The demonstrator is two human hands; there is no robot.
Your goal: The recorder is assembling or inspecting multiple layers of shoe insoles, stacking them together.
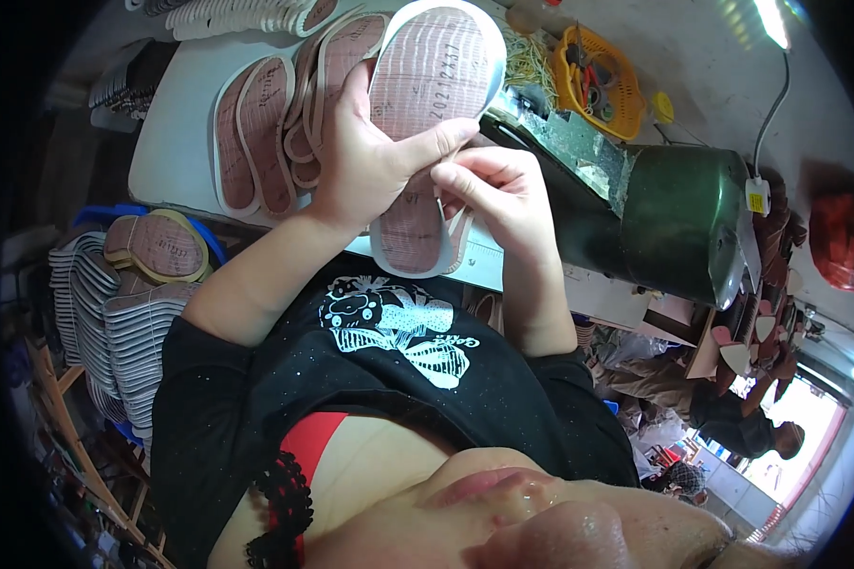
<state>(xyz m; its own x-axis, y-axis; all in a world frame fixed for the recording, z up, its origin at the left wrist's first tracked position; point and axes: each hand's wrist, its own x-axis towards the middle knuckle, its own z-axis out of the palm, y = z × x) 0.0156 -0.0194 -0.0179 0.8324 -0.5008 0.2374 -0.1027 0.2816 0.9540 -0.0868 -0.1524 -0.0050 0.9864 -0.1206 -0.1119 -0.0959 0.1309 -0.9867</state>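
A pale worktable (176, 123) is carrying a spread of pink insoles (256, 133), lying flat and overlapping one another. More soles (247, 11) are resting along its far edge. Farther right, a yellow basket (600, 81) of small tools is sitting beside a dark green machine (678, 213).

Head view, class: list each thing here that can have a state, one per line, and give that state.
Left hand: closed on the insole, thumb across its face.
Right hand: fingers pinching the insole's edge.
Insole: held up off the table, patterned face toward the camera.
Loose insoles: lying overlapped on the white table.
Stacked insoles: piled at the left.
Yellow basket: holding small items.
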